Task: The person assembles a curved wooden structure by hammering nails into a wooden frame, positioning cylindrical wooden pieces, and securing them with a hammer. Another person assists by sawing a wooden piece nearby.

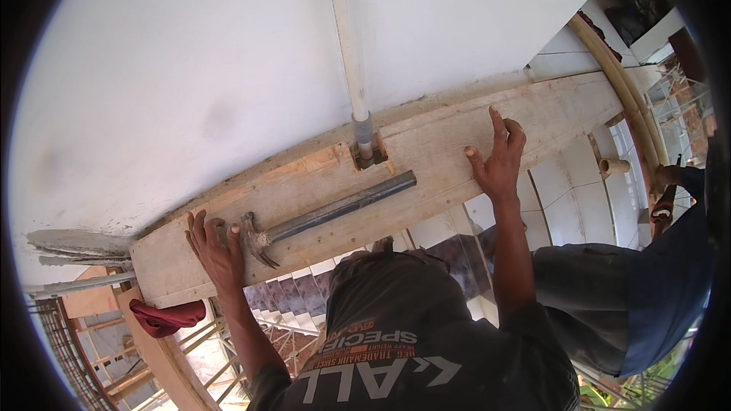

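A long wooden board (pixel 449 133) lies against the white wall, with a notch cut around a pipe (pixel 361 125). On the board rests a claw hammer (pixel 343 209); its dark handle points right and its metal head is at the left. My left hand (pixel 217 253) lies on the board's left part, fingers apart, just beside the hammer head and not gripping it. Farther right, my right hand (pixel 499 156) is at the board with its fingers spread and holds nothing. From this view I cannot tell how firmly either palm presses.
A dark red cloth (pixel 166 318) hangs by the board's left end. At the right, another person's hand (pixel 670 175) is near a dark-handled tool (pixel 664 209). Bamboo poles (pixel 628 99) rise beside the board's right end. Scaffolding (pixel 114 358) shows far below at left.
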`<state>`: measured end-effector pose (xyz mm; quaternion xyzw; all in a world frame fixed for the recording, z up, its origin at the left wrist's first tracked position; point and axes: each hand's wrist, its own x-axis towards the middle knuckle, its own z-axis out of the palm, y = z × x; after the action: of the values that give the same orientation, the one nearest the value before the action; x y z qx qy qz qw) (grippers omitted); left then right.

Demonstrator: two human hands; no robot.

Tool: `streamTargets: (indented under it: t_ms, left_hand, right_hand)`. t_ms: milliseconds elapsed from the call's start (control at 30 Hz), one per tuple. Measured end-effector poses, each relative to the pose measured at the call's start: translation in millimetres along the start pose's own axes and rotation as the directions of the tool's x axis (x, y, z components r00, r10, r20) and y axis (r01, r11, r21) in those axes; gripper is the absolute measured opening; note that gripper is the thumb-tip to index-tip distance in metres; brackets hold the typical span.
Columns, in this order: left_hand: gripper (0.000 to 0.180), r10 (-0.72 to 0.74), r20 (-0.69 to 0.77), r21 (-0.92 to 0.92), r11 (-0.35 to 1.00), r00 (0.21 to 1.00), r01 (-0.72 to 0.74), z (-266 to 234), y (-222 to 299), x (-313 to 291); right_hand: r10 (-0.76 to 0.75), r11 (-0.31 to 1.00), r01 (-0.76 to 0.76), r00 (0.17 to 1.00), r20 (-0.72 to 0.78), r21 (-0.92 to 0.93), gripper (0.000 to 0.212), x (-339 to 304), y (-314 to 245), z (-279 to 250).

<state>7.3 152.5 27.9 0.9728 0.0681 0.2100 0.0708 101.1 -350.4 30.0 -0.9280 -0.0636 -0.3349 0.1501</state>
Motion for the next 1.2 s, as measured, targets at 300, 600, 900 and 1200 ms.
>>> streamTargets:
  t_ms: [300,600,900,1200]
  left_hand:
    - [0.057,-0.077,0.018,-0.152,0.985,0.997,0.079,0.8,1.9,1.2]
    - [0.067,-0.058,0.19,-0.101,0.992,0.98,0.079,-2.0,2.9,9.7]
    - [0.059,-0.03,0.182,-0.15,0.987,0.983,0.058,-3.3,1.2,11.1]
    - [0.053,-0.048,0.159,-0.141,0.988,0.986,0.071,2.8,-6.6,10.6]
  right_hand:
    - [0.185,0.978,-0.207,0.867,0.462,-0.002,0.062,22.7,-3.1,-13.1]
    - [0.076,0.992,-0.021,0.889,0.452,-0.126,0.067,24.6,-5.3,14.2]
    - [0.099,0.992,-0.054,0.893,0.44,-0.114,0.067,30.0,-6.3,14.9]
    - [0.053,0.989,0.007,0.914,0.403,-0.145,0.066,25.4,-3.2,20.3]
